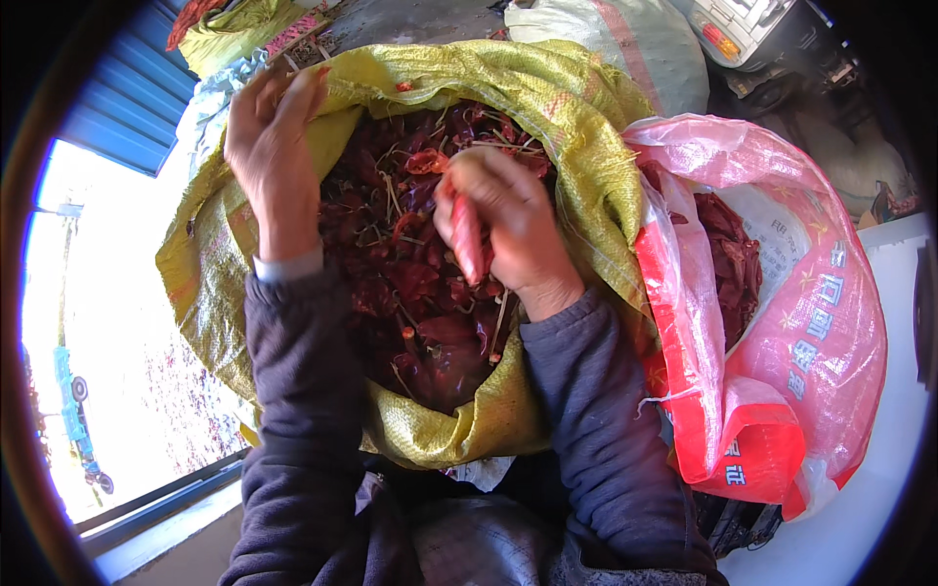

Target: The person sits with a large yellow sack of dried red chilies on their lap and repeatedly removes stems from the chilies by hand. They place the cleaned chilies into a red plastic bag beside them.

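A yellow woven sack stands before me with its rim rolled down, full of dried red chili peppers, many with pale stems. Over the middle of the sack, my right hand grips a dried red chili pepper, which is blurred by motion. My left hand is raised at the sack's left rim, fingers curled, with a small red bit at the fingertips; whether it holds this cannot be told. To the right, a red and pink plastic woven sack holds darker red chili peppers.
A full whitish sack with a red stripe lies behind the yellow one. Further yellow-green sacking is at the top left, beside a blue corrugated metal panel. A white surface lies at the right. Bright light comes from the left opening.
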Motion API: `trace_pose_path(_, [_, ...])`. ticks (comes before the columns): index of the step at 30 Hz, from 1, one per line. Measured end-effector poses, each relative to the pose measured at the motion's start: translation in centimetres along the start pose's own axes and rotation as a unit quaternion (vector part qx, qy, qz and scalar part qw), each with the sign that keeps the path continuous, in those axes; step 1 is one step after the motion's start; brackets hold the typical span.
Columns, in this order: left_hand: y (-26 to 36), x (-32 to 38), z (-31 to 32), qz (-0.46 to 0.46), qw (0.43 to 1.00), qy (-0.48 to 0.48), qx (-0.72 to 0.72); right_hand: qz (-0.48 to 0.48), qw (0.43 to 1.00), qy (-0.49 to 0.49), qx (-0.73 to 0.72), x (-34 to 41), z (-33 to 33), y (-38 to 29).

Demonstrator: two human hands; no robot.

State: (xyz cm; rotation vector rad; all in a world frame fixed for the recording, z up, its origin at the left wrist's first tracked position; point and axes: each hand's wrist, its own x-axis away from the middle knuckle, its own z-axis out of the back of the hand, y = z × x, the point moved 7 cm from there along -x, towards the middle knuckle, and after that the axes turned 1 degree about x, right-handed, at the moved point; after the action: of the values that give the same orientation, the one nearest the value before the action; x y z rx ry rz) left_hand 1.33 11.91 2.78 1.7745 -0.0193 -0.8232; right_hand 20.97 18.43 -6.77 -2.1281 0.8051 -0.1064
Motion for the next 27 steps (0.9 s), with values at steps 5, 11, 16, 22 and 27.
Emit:
trace_pose_path(5, [-0.3,0.2,-2.3,-0.049,0.932,-0.197,-0.299,0.046,0.994,0.091,-0.036,-1.1,3.2,-1.4])
trace_pose_path(11, [-5.0,6.9,-3.9,-0.094,0.846,-0.355,-0.388,0.073,0.989,0.127,-0.019,-1.0,3.9,-1.3])
trace_pose_path(16, [-5.4,5.5,-1.2,0.062,0.941,-0.244,-0.227,0.066,0.988,0.141,-0.017,-1.0,3.1,-1.7])
trace_pose_path(22, [-0.7,6.7,-1.9,-0.131,0.96,-0.158,-0.192,-0.023,0.978,0.111,0.174,-1.2,1.7,-1.0])
trace_pose_path(27, [0.1,9.0,-4.3,-0.125,0.936,-0.278,-0.178,-0.006,0.971,0.104,0.216,-1.4,1.7,-0.9])
